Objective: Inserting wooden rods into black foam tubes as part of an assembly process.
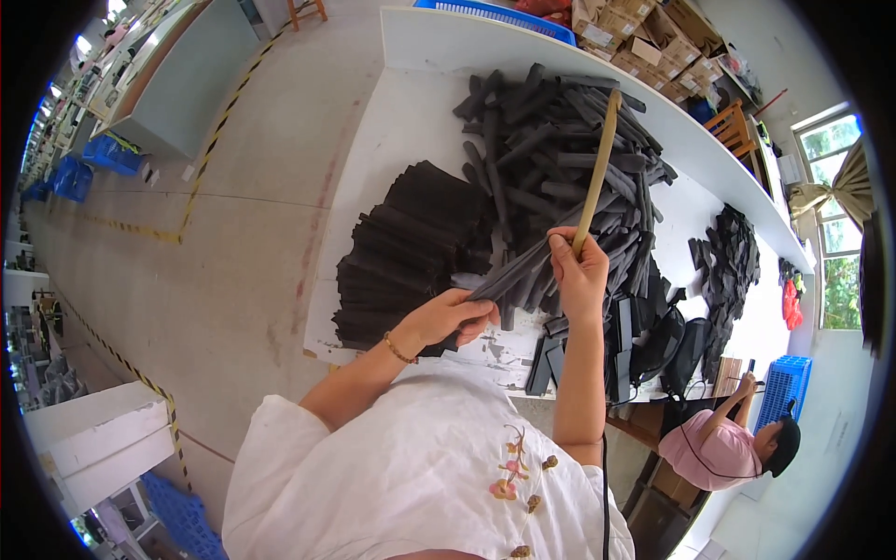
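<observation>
My left hand (448, 319) is closed on the lower end of a dark grey fabric piece (513, 274), narrow and stretched between my hands. My right hand (581, 266) grips a light wooden stick (599, 173) that slants up and away over the table, and its thumb and fingers also meet the fabric's upper end. Whether the stick enters the fabric is hidden by the fingers. Beyond my hands lies a heap of dark grey tube-like fabric pieces (541, 140). On the left, nearest my left hand, flat black pieces (420, 233) overlap in a fanned stack.
The white table (397, 117) has a raised back panel (523, 45). At right are another dark pile (728, 261) and black bags (686, 350). A person in pink (714, 453) works at the right end, near a blue crate (784, 387). Cardboard boxes (644, 47) stand behind.
</observation>
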`<act>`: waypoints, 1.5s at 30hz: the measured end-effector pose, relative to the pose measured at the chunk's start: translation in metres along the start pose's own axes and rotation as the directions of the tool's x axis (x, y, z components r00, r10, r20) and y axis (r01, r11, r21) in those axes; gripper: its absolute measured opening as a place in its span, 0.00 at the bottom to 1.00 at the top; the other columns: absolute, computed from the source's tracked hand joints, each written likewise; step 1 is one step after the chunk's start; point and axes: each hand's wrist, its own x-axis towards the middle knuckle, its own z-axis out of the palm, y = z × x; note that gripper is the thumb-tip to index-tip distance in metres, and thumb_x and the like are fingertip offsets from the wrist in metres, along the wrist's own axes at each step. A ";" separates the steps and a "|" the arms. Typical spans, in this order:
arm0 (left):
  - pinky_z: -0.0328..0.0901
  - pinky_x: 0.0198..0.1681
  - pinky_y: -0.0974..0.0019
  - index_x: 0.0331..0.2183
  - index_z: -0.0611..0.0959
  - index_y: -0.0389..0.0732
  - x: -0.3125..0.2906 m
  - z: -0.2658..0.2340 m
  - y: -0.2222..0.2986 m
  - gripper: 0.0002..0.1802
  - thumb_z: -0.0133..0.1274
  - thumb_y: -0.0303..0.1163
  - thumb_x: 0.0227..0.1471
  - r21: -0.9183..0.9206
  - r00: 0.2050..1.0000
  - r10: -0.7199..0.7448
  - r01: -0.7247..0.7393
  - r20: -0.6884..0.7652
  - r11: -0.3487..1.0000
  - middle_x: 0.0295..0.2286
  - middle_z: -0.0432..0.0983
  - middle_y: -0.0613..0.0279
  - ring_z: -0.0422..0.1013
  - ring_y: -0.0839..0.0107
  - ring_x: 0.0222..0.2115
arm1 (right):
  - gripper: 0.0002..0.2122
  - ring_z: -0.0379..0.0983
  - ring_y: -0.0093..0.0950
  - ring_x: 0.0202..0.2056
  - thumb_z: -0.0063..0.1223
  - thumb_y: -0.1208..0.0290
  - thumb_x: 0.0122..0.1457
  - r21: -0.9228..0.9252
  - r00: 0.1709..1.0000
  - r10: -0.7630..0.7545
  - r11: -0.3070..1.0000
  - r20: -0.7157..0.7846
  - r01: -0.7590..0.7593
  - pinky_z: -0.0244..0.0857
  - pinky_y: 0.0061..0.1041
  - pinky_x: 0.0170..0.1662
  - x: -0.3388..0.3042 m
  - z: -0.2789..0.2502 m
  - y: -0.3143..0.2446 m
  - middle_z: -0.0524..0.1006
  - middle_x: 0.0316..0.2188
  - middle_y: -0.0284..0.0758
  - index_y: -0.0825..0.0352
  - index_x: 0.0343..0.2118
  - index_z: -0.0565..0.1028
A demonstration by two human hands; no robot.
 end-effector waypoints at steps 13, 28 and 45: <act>0.63 0.29 0.77 0.34 0.78 0.37 0.020 0.005 0.048 0.09 0.55 0.32 0.52 0.716 0.544 0.809 -0.473 -0.221 0.514 0.22 0.71 0.68 0.67 0.82 0.23 | 0.05 0.57 0.10 0.18 0.54 0.73 0.57 -0.172 0.969 0.126 0.981 0.211 -0.090 0.48 0.12 0.21 -0.001 -0.003 -0.013 0.66 0.17 0.20 0.68 0.34 0.75; 0.61 0.32 0.79 0.31 0.79 0.38 0.042 -0.009 0.020 0.07 0.54 0.32 0.54 -0.141 0.780 0.392 -0.513 -0.488 0.847 0.27 0.73 0.72 0.66 0.84 0.28 | 0.06 0.57 0.11 0.18 0.54 0.72 0.58 0.077 0.978 0.182 0.979 0.103 -0.190 0.50 0.13 0.20 -0.032 0.032 0.046 0.66 0.16 0.23 0.71 0.32 0.75; 0.66 0.35 0.69 0.31 0.81 0.39 0.055 -0.144 0.063 0.07 0.58 0.27 0.46 0.883 0.635 0.672 0.037 -0.381 0.467 0.28 0.77 0.63 0.72 0.71 0.29 | 0.16 0.63 0.26 0.22 0.54 0.62 0.58 -0.849 0.728 -0.615 0.521 -0.303 0.087 0.60 0.27 0.27 0.076 -0.080 -0.048 0.69 0.21 0.34 0.67 0.43 0.70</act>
